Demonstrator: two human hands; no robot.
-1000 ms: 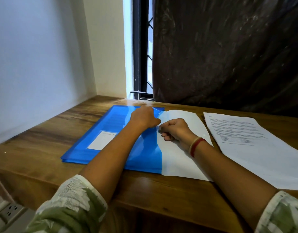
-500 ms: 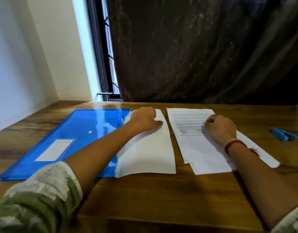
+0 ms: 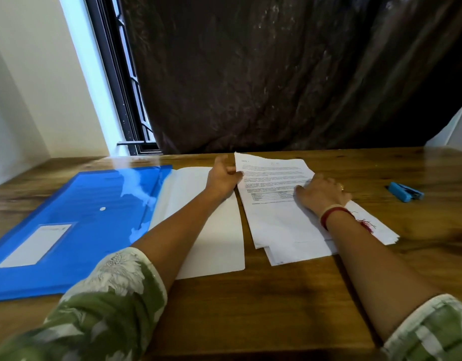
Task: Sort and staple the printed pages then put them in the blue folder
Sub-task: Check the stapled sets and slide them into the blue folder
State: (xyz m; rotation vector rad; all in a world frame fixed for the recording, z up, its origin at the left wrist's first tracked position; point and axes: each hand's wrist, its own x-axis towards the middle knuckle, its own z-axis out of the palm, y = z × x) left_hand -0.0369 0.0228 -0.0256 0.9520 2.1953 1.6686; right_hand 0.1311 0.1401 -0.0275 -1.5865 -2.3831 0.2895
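Head view: a person in green floral sleeves works at a wooden table [image 3: 250, 308] set against a dark curtain [image 3: 276, 74], with a barred window [image 3: 125, 100] at the far left. The left hand [image 3: 223, 178] reaches forward and pinches the left edge of the top printed sheet between thumb and fingers, and that sheet's far corner is lifted slightly. The right hand [image 3: 321, 191], a red thread at its wrist, rests on the loose, fanned pages [image 3: 276, 225], its fingers loosely bent with the tips pressing the paper and gripping nothing. The pages lie right of centre on the table. Just beside them, under the left forearm, a blank white sheet [image 3: 206, 243] lies with its left edge tucked into the folder [image 3: 81, 217]. The folder lies flat at the left, label up. The stapler [image 3: 405, 192] sits on the table at the far right, well apart from both hands.
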